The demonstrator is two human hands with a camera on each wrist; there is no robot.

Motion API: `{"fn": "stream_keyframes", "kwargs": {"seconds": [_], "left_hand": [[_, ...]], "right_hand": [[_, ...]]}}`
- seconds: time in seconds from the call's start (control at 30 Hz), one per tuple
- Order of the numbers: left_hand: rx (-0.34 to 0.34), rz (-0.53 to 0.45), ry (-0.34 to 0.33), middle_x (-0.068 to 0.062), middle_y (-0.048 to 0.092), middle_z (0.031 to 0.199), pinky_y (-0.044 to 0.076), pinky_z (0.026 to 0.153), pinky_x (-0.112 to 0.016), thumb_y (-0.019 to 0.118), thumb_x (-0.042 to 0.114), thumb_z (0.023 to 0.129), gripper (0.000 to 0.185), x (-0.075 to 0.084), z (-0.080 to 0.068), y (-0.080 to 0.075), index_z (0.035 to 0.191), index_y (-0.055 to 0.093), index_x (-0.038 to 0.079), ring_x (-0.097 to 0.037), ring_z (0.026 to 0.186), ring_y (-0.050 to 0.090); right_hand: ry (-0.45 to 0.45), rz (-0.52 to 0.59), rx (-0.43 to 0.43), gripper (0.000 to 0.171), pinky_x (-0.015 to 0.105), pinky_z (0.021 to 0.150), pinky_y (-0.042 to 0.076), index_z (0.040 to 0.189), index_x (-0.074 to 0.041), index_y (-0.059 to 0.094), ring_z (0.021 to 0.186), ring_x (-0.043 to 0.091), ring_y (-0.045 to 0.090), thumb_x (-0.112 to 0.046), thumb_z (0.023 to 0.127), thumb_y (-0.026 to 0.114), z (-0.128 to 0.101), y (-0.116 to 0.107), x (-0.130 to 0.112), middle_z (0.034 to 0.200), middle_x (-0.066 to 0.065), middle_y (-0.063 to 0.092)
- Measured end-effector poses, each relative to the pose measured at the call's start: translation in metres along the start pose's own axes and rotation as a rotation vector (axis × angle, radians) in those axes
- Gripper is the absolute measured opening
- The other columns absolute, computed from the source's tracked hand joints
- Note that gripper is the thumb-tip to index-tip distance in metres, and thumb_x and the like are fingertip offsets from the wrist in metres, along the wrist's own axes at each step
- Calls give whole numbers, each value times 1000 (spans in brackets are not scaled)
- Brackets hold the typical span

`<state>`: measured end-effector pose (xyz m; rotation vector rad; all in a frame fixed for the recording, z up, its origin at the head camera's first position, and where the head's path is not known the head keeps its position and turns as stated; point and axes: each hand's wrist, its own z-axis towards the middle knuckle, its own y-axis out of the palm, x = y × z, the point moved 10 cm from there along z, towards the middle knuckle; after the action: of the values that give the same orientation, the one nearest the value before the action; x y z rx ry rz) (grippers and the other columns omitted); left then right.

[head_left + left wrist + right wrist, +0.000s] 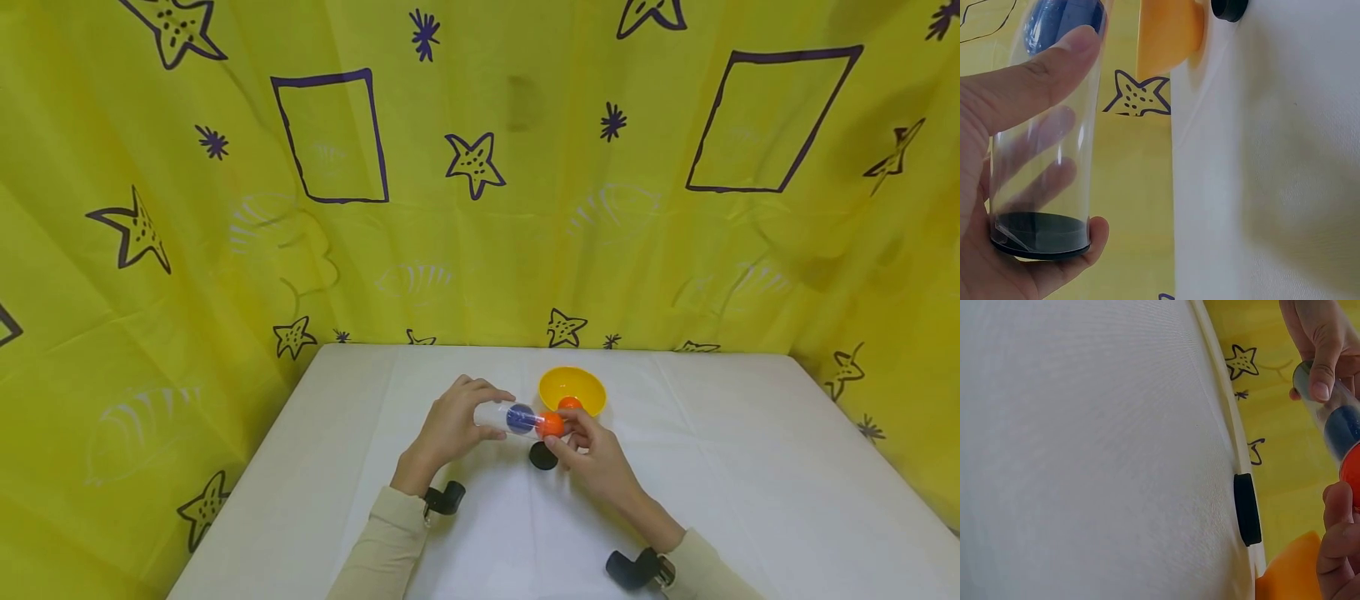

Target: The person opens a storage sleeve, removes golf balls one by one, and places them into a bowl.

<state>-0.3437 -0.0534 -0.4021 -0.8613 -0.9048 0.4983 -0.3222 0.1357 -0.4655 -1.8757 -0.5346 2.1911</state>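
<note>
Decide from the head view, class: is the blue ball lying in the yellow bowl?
No, the blue ball sits inside the clear tube that the left hand grips.

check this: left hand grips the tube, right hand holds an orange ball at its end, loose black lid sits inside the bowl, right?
Not quite: the lid isn't inside the bowl; the head view shows it on the table. The grips on tube and orange ball are right.
</note>
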Motion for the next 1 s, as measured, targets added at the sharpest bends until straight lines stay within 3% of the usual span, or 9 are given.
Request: {"fn": "stream_keyframes", "kwargs": {"seconds": [0.4, 0.8, 1.0], "left_hand": [[16, -26, 18, 3, 72, 117, 54, 91, -38, 90, 24, 77, 47, 1, -1, -3, 122, 75, 24, -17, 106, 56], [10, -60, 12, -1, 73, 118, 53, 92, -40, 89, 23, 78, 47, 0, -1, -2, 122, 74, 23, -24, 108, 58], [4, -75, 12, -2, 73, 119, 53, 93, -41, 90, 22, 78, 47, -1, -1, -2, 123, 74, 22, -26, 110, 58]], "right_hand": [[-50, -2, 16, 39, 19, 55, 42, 127, -7, 59, 67, 11, 53, -17, 94, 75, -1, -3, -8, 97, 9, 70], [-29, -23, 34, 39, 20, 56, 42, 129, -10, 59, 67, 13, 54, -18, 94, 75, -1, -6, -5, 98, 8, 70], [-78, -32, 54, 40, 20, 57, 43, 129, -7, 58, 66, 10, 54, -17, 93, 75, -1, -11, -10, 93, 7, 70]]}}
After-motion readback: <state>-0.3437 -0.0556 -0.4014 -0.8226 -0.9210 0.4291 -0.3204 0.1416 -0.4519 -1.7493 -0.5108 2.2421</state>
